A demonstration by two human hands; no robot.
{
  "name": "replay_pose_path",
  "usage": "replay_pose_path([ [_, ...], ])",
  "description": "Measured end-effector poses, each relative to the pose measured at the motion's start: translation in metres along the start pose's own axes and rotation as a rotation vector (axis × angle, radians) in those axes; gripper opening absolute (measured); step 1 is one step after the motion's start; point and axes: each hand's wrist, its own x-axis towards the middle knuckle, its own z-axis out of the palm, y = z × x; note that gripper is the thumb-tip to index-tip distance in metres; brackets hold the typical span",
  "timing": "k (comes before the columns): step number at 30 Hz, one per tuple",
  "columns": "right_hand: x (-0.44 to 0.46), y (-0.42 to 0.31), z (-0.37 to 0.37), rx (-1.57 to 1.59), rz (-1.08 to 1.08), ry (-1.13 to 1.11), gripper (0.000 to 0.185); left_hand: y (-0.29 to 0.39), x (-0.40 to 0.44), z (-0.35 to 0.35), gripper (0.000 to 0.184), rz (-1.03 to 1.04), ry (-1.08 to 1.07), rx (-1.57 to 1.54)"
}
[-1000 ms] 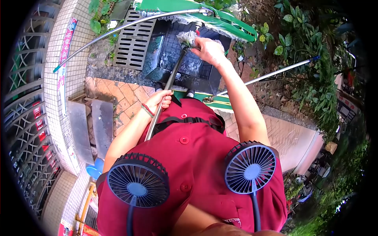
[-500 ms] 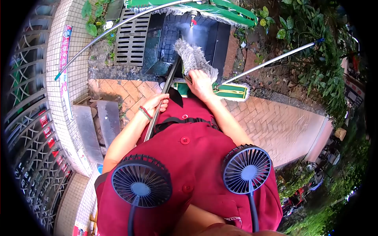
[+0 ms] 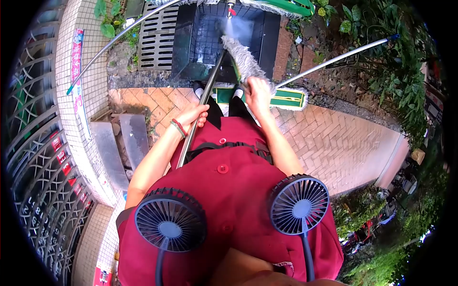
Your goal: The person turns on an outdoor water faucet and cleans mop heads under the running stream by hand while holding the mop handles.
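Observation:
My left hand [image 3: 194,116] is closed around the metal pole [image 3: 210,80] of a flat mop, which slants from my waist up towards the basin. On the near end of the grey, shaggy mop head [image 3: 245,62], my right hand [image 3: 258,97] is closed. The head is tilted on edge, and a strip of its green backing shows. Water sprays from a tap [image 3: 231,10] with a red handle, just past the head's far tip. Below lies a dark tiled basin [image 3: 202,35] with wet walls.
Another green flat mop [image 3: 286,99] lies by my feet, its pole [image 3: 336,63] reaching right. A further green mop [image 3: 293,6] rests behind the basin, and a curved pole [image 3: 121,44] crosses on the left. A slotted grate [image 3: 156,45] adjoins the basin; plants [image 3: 377,43] grow right.
The mop head has turned onto its edge, exposing its green backing. My right hand has moved slightly right with it. My left hand keeps its hold on the pole.

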Motion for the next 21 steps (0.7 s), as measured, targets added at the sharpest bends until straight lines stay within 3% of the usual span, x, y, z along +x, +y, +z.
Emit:
replay_pose_path([
  [5,0.048,0.019,-0.033,-0.049,-0.134,0.094,0.024,0.006,-0.003,0.015,0.012,0.066,-0.004,0.036],
  [11,0.127,0.010,-0.055,-0.190,-0.461,-0.286,0.023,0.004,0.002,0.013,0.011,0.082,-0.052,-0.114],
  [12,0.142,0.008,-0.054,-0.126,-0.567,-0.222,0.020,0.004,0.004,0.012,0.011,0.080,-0.068,-0.135],
  [21,0.235,0.010,-0.063,-0.237,-0.683,-0.505,0.024,-0.001,0.028,0.012,0.019,0.074,-0.245,-0.474],
])
